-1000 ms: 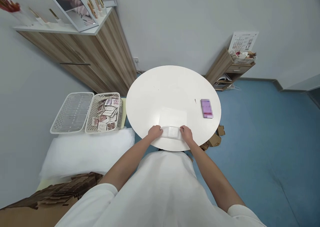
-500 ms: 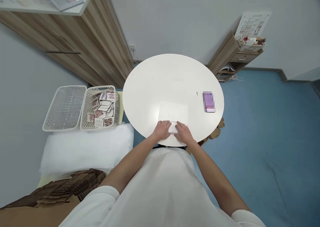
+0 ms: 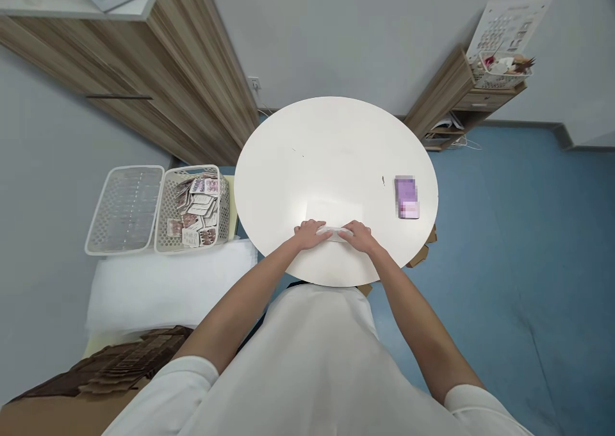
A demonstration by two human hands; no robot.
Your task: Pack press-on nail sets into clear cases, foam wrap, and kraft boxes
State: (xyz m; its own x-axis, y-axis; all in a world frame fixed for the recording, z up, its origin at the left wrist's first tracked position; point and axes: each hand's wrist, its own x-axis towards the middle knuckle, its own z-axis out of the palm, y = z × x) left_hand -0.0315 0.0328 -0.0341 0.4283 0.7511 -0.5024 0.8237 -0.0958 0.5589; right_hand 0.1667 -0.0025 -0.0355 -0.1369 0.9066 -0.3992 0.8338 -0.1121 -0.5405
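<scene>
A thin, whitish, see-through sheet point(image 3: 333, 212) lies flat on the round white table point(image 3: 336, 135) near its front edge. At the sheet's near end is a white wrapped bundle point(image 3: 335, 234), small and flattish; what is inside it, if anything, is hidden. My left hand point(image 3: 310, 234) grips the bundle's left end, thumb on the near side and fingers beyond it. On the right end, my right hand point(image 3: 358, 236) has the same kind of grip, its thumb pointing inward.
A purple, blurred-out object point(image 3: 407, 197) lies at the table's right. On the left stand a basket of printed packets point(image 3: 192, 212) and a basket of clear plastic pieces point(image 3: 125, 210). White sheets point(image 3: 168, 289) are stacked below them, beside brown cardboard point(image 3: 110, 372). A cabinet point(image 3: 192, 71) rises behind.
Both hands have moved forward, away from my body, with the bundle between them. The bundle now looks narrower and turned over, and less of the flat sheet shows. The view has shifted slightly.
</scene>
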